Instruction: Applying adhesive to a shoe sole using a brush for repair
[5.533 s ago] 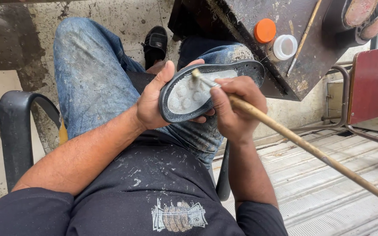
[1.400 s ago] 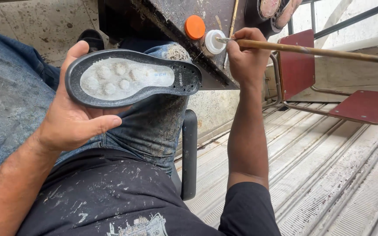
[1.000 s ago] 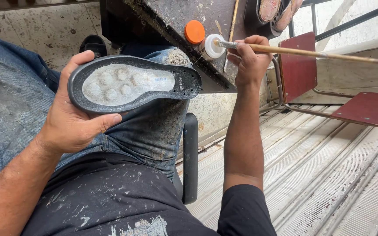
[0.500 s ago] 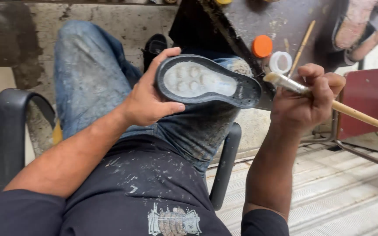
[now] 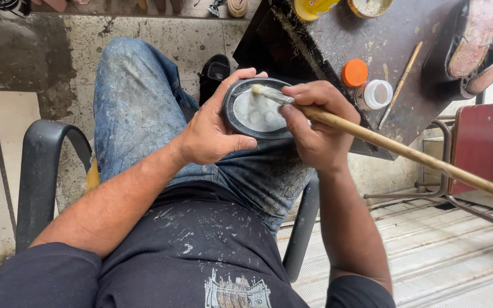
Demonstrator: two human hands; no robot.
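Observation:
My left hand [image 5: 212, 134] grips a black shoe sole [image 5: 253, 109] with a pale, bumpy inner face, held over my lap. My right hand [image 5: 315, 128] holds a long wooden-handled brush [image 5: 406, 151], its handle running off to the lower right. The brush's bristle tip rests on the sole's pale inner face near the top left. My right hand covers the right part of the sole.
A dark stained worktable [image 5: 338, 45] stands ahead with a small white open jar [image 5: 376, 94], an orange lid [image 5: 354, 72], a thin stick [image 5: 400, 82] and shoes [image 5: 480, 43] at the far right. A red chair [image 5: 480, 145] stands right. My seat's black armrests [image 5: 41, 171] flank me.
My right hand brought the brush from the white jar on the table back to the sole. My left hand lowered the sole towards my lap, and the bristles now touch it.

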